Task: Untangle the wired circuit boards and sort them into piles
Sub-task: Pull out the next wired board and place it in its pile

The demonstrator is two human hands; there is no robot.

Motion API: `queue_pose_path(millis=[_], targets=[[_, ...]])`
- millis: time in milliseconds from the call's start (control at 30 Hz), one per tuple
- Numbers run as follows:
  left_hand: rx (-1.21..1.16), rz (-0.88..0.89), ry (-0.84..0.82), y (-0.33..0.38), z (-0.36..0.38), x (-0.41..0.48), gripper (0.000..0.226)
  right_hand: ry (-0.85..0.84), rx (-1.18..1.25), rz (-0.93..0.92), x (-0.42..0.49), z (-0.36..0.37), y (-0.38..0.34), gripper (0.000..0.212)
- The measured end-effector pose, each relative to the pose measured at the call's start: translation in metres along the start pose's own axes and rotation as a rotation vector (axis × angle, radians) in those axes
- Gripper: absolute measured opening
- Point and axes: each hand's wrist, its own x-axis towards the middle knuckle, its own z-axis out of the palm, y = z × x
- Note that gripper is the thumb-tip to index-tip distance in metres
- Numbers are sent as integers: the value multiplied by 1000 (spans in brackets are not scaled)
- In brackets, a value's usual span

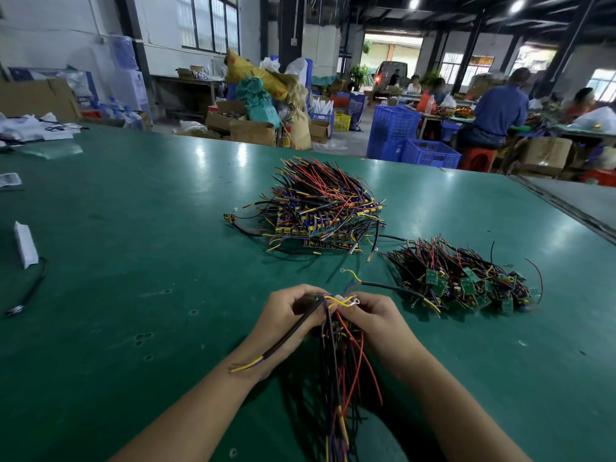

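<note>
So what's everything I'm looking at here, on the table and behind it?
table: one, green, fills the foreground
large pile: one, red, black and yellow wires, table centre
smaller pile: one, dark wires with green boards, right of centre
held bundle: one, red, black, yellow wires, between both hands
white block: one, white, left edge
crates: several, blue, beyond the far edge
left hand: one, grips the bundle
right hand: one, grips the bundle
</note>
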Motion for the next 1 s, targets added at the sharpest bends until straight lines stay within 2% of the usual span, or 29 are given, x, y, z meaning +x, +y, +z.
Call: queue_pose_path(millis=[200, 333, 400, 533, 733, 1000], targets=[[-88, -108, 36, 0, -1, 2, 30, 12, 0, 50, -1, 1, -3, 42], [-162, -196, 50, 1, 1, 1, 13, 0, 49, 92, -2, -1, -6, 35], [-162, -228, 50, 2, 1, 1, 21, 23, 77, 112, -2, 1, -7, 37], [-189, -253, 32, 5, 1, 1, 35, 27, 103, 154, -2, 1, -11, 46], [-311, -277, -55, 7, -1, -2, 28, -58, 259, 218, -4, -2, -17, 22], [-417, -261, -78, 10, 1, -4, 17, -67, 364, 273, -6, -1, -16, 15]])
